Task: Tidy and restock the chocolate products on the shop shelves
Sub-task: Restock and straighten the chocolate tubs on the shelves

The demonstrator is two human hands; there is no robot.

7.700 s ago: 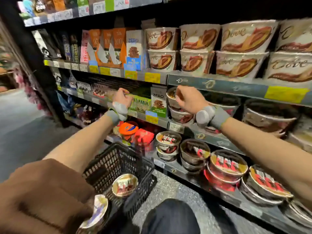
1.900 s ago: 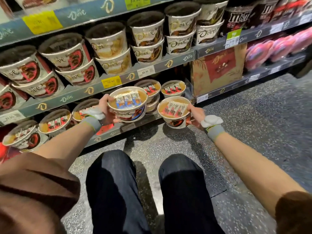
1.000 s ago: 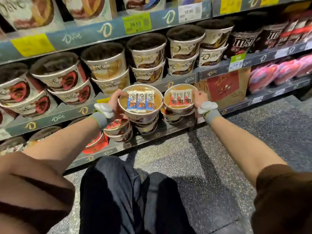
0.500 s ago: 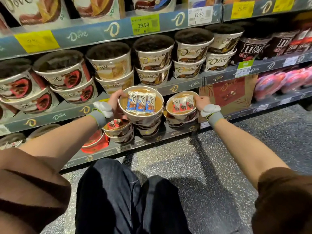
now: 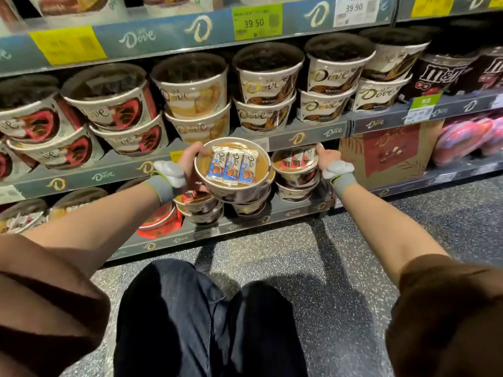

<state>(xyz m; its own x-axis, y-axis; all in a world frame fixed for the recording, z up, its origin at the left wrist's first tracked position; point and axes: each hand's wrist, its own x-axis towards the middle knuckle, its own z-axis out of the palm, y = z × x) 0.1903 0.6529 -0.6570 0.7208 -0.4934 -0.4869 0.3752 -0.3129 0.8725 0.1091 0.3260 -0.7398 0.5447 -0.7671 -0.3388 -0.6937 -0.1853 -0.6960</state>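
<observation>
Shelves bearing stacked chocolate tubs

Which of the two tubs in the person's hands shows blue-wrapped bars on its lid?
The tub held by the left hand: this blue-bar tub shows three blue wrappers, while the red-bar tub at the right hand shows red ones.

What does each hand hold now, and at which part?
The left hand grips the blue-wrapper Dove tub at its left rim and side. The right hand holds the red-wrapper Dove tub at its right rim.
</observation>
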